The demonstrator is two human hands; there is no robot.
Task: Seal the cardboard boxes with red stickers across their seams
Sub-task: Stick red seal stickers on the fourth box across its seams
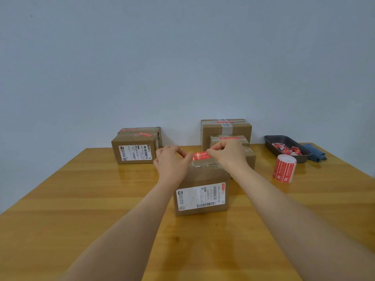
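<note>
A cardboard box (200,177) with a white shipping label stands in the middle of the wooden table (81,199). Just above its top seam a red sticker (200,155) is stretched flat between my two hands. My left hand (171,162) pinches the sticker's left end. My right hand (227,154) pinches its right end. Whether the sticker touches the box top I cannot tell. A roll of red stickers (284,168) stands upright to the right of the box.
Two boxes with red stickers on top stand at the back left (135,148). A stack of two more boxes (226,130) is behind the middle box. A dark tray (273,145) with crumpled red-and-white scraps and a blue cloth (314,153) lie at the back right.
</note>
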